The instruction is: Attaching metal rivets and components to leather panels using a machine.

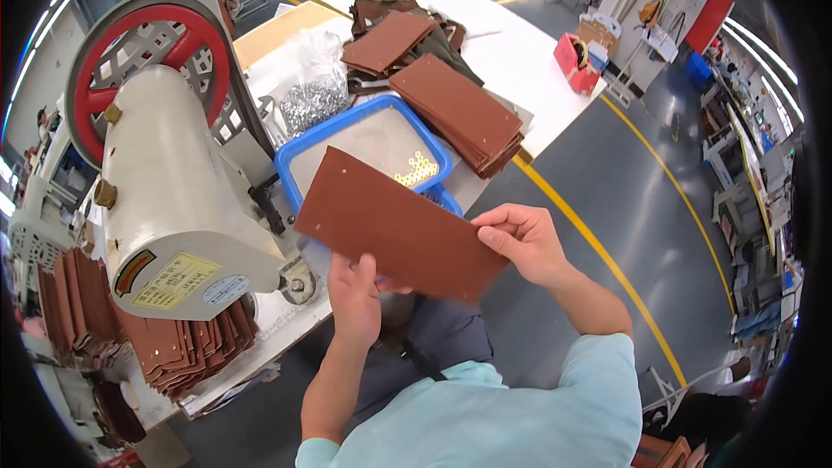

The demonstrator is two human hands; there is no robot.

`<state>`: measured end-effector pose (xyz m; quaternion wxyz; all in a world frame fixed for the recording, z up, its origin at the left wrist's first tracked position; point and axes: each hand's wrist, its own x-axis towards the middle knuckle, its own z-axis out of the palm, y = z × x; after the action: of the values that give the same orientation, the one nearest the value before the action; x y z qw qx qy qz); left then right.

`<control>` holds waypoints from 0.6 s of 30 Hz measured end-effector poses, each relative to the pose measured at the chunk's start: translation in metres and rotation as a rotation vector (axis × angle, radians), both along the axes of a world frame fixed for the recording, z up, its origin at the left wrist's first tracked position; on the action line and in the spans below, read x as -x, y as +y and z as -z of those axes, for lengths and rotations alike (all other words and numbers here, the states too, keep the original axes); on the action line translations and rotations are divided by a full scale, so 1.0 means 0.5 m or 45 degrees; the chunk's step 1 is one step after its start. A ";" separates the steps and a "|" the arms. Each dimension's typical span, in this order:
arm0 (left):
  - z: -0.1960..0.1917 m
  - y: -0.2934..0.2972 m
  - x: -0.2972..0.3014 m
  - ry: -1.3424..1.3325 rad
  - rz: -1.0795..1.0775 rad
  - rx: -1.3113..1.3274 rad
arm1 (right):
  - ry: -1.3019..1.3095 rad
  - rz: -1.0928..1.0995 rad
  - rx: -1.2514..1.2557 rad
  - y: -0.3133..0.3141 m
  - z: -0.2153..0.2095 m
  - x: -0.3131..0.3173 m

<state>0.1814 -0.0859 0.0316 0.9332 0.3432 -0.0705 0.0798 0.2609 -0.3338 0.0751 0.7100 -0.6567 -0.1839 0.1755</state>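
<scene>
A brown rectangular panel (394,225), leather-like with small light dots near its left edge, is held up tilted in front of me. My right hand (524,243) pinches its right edge, thumb on the near face. At the lower edge my left hand (354,295) grips the panel, some of its fingers partly hidden. Just behind the panel lies a blue-rimmed tray (286,165) holding small brass-coloured pieces (419,168). To the left stands a cream machine (165,173) with a red-spoked wheel (82,104), its working end close to my left hand.
Stacked brown panels (459,108) and dark folded pieces lie on the white table (520,35) beyond the tray. A clear bag of small silvery parts (314,104) sits beside the machine. More panels (186,347) are piled at lower left. A red box (576,65) stands at the table's right edge.
</scene>
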 end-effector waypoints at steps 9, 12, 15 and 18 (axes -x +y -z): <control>0.002 -0.015 -0.010 0.380 -0.239 -0.145 | 0.392 -0.032 -0.036 -0.008 -0.026 0.017; 0.007 -0.014 -0.005 0.397 -0.229 -0.174 | 0.245 -0.064 0.068 -0.009 -0.012 0.029; 0.007 -0.026 -0.005 0.409 -0.291 -0.206 | 0.125 -0.101 0.158 -0.011 0.008 0.035; 0.010 -0.025 -0.001 0.446 -0.274 -0.217 | 0.210 -0.014 0.155 -0.015 0.019 0.035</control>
<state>0.1817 -0.0986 0.0267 0.8849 0.4350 0.1234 0.1120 0.2436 -0.3413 0.0654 0.6804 -0.6810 -0.1176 0.2437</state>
